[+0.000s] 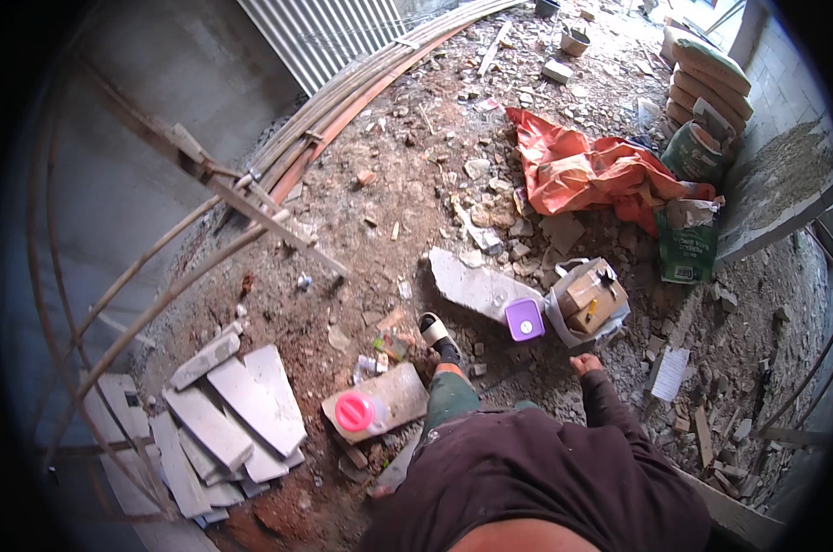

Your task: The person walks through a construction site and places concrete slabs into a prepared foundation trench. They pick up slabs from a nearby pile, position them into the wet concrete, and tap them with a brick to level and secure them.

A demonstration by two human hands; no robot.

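My right hand (pixel 586 364), small in view, hangs with its fingers curled and nothing visible in it. It is just below a white plastic bag (pixel 565 333) that surrounds a cardboard box (pixel 590 293); a small yellow item and a black item lie on the box. A container with a purple lid (pixel 525 319) sits beside the bag, at the end of a pale slab (pixel 467 281). Only a sliver of my left hand (pixel 381 492) shows past my dark shirt, its fingers hidden. Nearer my left side, a clear jug with a pink lid (pixel 354 411) stands on another block (pixel 403 397).
Pale blocks (pixel 209 428) lie piled at the left. Bamboo poles (pixel 173 293) and a wooden plank (pixel 288 235) cross the left side. An orange tarp (pixel 578 170), stacked sacks (pixel 706 78) and a green bag (pixel 687 247) lie toward the right wall. Rubble covers the uneven ground.
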